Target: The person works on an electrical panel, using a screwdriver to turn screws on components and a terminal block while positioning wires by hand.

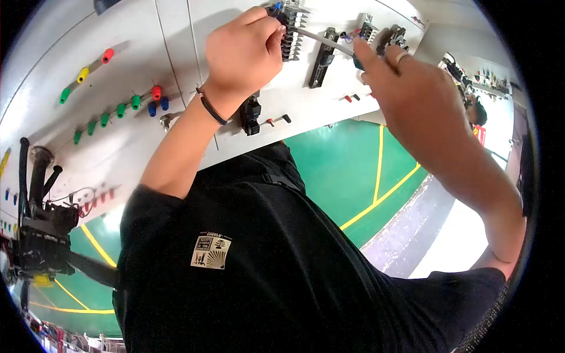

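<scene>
My left hand (244,53) is closed at the left side of a black terminal block (292,35) on the white panel; what its fingers pinch is hidden. A screwdriver (323,41) is held in my right hand (412,88), its shaft reaching left to the terminal block beside my left fingertips. My right fingers wrap round its handle, which is mostly covered. Just below the shaft, a black rail piece (323,59) is fixed to the panel. Another small terminal block (368,28) with thin wires sits near my right fingertips.
Green, yellow and red connectors (120,110) stand on the panel at left. A black component (251,115) is below my left wrist. A black stand (44,235) is at far left. Green floor (335,159) shows below the panel edge. Part of another person (477,113) appears at far right.
</scene>
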Action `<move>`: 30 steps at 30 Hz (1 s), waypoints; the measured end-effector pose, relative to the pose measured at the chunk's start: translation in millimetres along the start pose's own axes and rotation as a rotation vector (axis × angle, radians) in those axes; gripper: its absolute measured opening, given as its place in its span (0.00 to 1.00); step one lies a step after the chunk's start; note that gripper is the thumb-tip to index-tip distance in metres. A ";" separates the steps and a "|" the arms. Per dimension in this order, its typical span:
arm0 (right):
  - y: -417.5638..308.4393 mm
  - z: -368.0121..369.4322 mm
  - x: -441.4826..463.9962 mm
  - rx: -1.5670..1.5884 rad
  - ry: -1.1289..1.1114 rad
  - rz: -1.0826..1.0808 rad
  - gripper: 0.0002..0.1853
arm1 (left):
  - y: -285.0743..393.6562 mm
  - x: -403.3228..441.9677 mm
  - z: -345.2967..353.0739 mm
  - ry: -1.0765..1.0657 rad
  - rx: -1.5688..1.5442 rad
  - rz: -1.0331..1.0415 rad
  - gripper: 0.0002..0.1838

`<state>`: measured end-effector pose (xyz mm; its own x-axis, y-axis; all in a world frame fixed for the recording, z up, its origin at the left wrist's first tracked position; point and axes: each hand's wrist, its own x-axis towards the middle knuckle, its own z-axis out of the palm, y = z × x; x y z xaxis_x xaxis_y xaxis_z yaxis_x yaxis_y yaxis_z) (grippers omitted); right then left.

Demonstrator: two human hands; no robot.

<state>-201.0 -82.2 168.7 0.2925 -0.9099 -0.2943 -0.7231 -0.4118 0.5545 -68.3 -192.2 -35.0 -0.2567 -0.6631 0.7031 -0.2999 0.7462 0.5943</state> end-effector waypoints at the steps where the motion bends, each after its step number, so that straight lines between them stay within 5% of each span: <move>1: 3.1 -0.7 4.1 0.091 -0.044 0.012 0.20 | 0.8 0.6 -0.4 0.006 -0.001 0.017 0.03; 3: 15.8 2.4 13.4 1.001 -0.186 0.508 0.13 | -5.0 -3.0 4.6 -0.011 -0.044 0.026 0.03; 4: 26.4 -8.7 18.0 1.215 -0.428 0.655 0.18 | -5.4 -2.5 6.8 0.026 -0.058 0.034 0.03; 5: 27.6 -5.5 13.5 1.474 -0.436 0.742 0.18 | -3.8 -2.1 5.7 0.067 -0.064 0.044 0.02; 8: -1.0 0.6 9.4 1.139 -0.246 0.747 0.23 | -1.9 -0.7 3.8 0.013 0.040 0.021 0.02; 11: -1.9 0.8 8.2 0.523 0.130 0.152 0.23 | -1.3 -3.3 7.8 0.045 0.009 -0.024 0.02; 12: -2.1 -5.2 11.3 0.520 0.116 0.144 0.23 | -2.7 -2.7 8.0 0.054 0.026 0.014 0.02; 14: -2.0 -30.2 24.6 -0.227 -0.212 -0.170 0.19 | 1.4 -3.3 0.5 -0.008 0.045 -0.012 0.03; 18: 7.5 -75.2 47.8 -0.017 -0.557 -0.219 0.20 | 11.9 6.1 -12.8 0.012 -0.030 0.002 0.02; 20: 4.3 -84.0 59.4 0.662 -0.220 -0.211 0.15 | 12.1 4.7 -12.1 0.024 -0.026 -0.030 0.02; 21: -5.2 -98.9 54.0 0.885 -0.496 0.481 0.12 | 12.3 4.7 -12.5 0.026 -0.024 -0.041 0.03; 23: 40.2 -26.2 18.1 1.313 -0.463 0.562 0.20 | 10.1 1.6 -10.0 0.089 -0.035 -0.013 0.02; 24: 40.3 -7.3 10.6 1.314 -0.457 0.556 0.20 | 10.0 1.0 -10.1 0.053 -0.004 -0.027 0.03; 26: 37.5 17.4 -3.1 1.190 0.074 -0.181 0.15 | 7.8 -1.2 -5.4 0.053 0.053 -0.005 0.04; 27: 39.7 19.3 -10.1 1.194 0.092 -0.182 0.15 | 6.8 -3.8 0.0 0.050 0.063 0.008 0.04; 29: 40.1 11.3 -9.9 1.359 -0.147 0.142 0.13 | 4.3 -5.7 8.6 0.292 0.047 0.094 0.04; 30: 40.1 8.0 -7.4 1.471 -0.240 0.473 0.15 | 2.0 -7.7 12.4 0.291 0.053 0.093 0.04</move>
<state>-237.1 -91.6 186.9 -0.1288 -0.8494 -0.5118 -0.7120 0.4384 -0.5485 -78.3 -186.4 -44.0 -0.0137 -0.5414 0.8407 -0.3373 0.7939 0.5058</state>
